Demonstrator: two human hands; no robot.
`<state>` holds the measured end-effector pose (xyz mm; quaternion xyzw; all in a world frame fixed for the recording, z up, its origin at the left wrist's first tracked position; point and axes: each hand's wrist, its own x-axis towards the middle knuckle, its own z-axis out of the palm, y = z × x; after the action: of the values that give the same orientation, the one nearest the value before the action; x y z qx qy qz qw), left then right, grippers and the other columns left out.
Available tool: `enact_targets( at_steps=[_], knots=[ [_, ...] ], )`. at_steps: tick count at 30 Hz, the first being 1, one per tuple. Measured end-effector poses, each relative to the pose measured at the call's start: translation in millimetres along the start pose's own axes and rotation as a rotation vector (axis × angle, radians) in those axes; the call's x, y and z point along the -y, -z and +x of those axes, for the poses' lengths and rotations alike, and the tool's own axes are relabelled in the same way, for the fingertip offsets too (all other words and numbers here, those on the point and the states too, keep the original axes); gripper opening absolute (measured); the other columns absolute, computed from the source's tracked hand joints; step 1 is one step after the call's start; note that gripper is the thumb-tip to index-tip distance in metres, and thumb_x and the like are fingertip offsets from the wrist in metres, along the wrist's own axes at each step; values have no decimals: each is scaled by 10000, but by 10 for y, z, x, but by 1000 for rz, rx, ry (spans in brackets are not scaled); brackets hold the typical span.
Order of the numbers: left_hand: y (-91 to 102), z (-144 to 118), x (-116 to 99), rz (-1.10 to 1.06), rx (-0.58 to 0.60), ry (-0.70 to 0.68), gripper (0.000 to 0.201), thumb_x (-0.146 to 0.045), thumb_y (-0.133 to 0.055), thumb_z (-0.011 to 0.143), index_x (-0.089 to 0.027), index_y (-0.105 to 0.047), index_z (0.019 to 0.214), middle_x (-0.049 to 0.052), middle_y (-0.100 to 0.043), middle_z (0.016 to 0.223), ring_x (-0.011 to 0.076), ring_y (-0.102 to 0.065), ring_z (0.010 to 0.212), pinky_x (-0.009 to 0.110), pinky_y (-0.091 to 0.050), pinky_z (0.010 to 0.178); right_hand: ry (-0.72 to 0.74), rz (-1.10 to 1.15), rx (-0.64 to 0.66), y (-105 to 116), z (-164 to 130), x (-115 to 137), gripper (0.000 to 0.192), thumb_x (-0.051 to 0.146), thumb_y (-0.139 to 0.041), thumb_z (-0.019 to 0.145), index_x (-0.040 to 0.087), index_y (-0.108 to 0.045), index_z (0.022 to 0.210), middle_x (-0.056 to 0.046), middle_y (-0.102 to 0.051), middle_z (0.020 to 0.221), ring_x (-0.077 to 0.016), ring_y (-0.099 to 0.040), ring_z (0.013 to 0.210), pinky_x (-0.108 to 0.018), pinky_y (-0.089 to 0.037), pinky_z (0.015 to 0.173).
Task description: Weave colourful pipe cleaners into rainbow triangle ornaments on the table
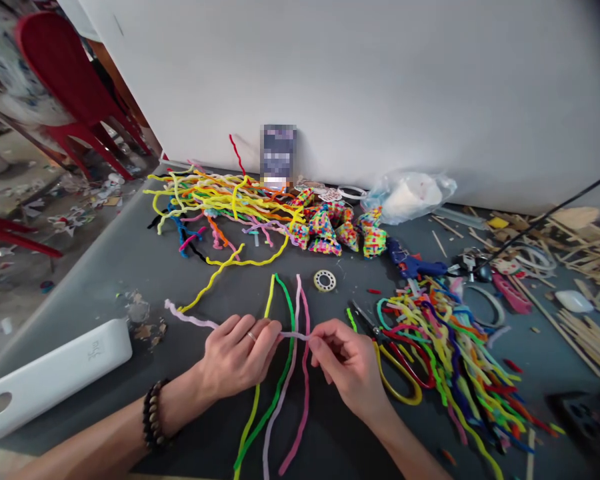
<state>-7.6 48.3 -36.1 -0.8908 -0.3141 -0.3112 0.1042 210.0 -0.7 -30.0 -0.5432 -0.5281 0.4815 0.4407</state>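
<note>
My left hand [237,353] and my right hand [347,363] pinch a pale pink pipe cleaner [193,320] between them, stretched level just above the dark table [130,260]. Its free end trails left past my left hand. Under my hands lie long pipe cleaners folded into arches: a yellow and green one [280,293] and a pink one [304,307]. A beaded bracelet sits on my left wrist.
A tangled heap of pipe cleaners [220,200] lies at the back left, another heap [455,347] at the right. Scissors [365,317], a blue glue gun [410,265], a tape roll [325,281], colourful woven pieces [330,230], a white case [55,373] and wooden sticks [585,253] surround them.
</note>
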Motion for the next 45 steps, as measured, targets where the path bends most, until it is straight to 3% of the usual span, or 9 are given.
enact_targets(
  at_steps=[4, 9, 11, 19, 26, 31, 37, 41, 45],
  knots=[
    [7, -54, -18, 35, -4, -10, 141, -57, -641, 944, -102, -666, 1075, 25, -780, 856, 144, -606, 597, 353, -405, 548, 99, -144, 9, 7, 22, 12, 193, 355, -642, 979, 217, -659, 845, 47, -623, 560, -94, -538, 416, -208, -389, 404],
    [34, -43, -12, 64, -45, -19, 103, -35, -622, 955, -135, -642, 949, -18, -713, 703, 135, -587, 557, 345, -398, 530, 653, -730, 1, 82, 86, -57, 98, 175, -624, 968, 217, -661, 888, 33, -673, 617, -117, -611, 483, -261, -442, 519],
    [36, -27, -31, 76, -37, -31, 132, -42, -607, 964, -159, -621, 907, -35, -674, 657, 132, -583, 542, 344, -396, 520, 734, -853, -18, 111, 103, -98, 114, 146, -607, 975, 213, -654, 895, 36, -647, 598, -115, -585, 466, -280, -425, 520],
    [42, -55, -101, -30, -16, -62, 149, -46, -579, 979, -161, -591, 886, -11, -696, 705, 139, -542, 529, 356, -363, 507, 619, -744, -135, 112, 67, -151, 53, 180, -600, 995, 222, -630, 1006, 18, -666, 666, -136, -644, 550, -273, -478, 579],
    [23, -115, 3, -167, -10, 114, 214, 32, -556, 950, -176, -592, 985, 10, -776, 902, 147, -610, 649, 320, -452, 630, 567, -604, -110, 172, 36, -51, 113, 153, -633, 954, 250, -641, 1012, 1, -733, 762, -154, -673, 609, -282, -505, 609],
    [-11, -143, -33, -137, 37, 54, 229, 40, -540, 934, -186, -574, 931, 4, -764, 845, 159, -573, 622, 329, -429, 606, 390, -216, -91, 73, -8, 27, 105, 180, -595, 992, 262, -659, 980, -37, -793, 949, -161, -721, 671, -281, -547, 613],
    [-29, -135, -80, -328, 52, 89, 296, 72, -456, 922, -205, -564, 926, -18, -755, 856, 145, -589, 650, 302, -437, 615, 134, 372, 0, -96, -113, -28, 110, 296, -610, 1019, 248, -597, 922, -15, -771, 861, -34, -332, 352, -198, -245, 342],
    [-26, -133, -78, -363, 6, 197, 333, 105, -442, 899, -211, -545, 879, -39, -746, 823, 130, -591, 654, 286, -433, 633, 65, 586, 58, -210, -157, -62, 215, 352, -678, 980, 230, -573, 837, 8, -669, 710, -62, -348, 444, -193, -217, 388],
    [25, -123, -144, -360, -11, 66, 277, 58, -470, 941, -190, -562, 858, -2, -739, 796, 138, -575, 625, 301, -397, 592, -22, 758, 18, -227, -120, -16, 268, 310, -765, 905, 227, -545, 777, 29, -588, 633, -79, -347, 498, -197, -186, 421]
  ],
)
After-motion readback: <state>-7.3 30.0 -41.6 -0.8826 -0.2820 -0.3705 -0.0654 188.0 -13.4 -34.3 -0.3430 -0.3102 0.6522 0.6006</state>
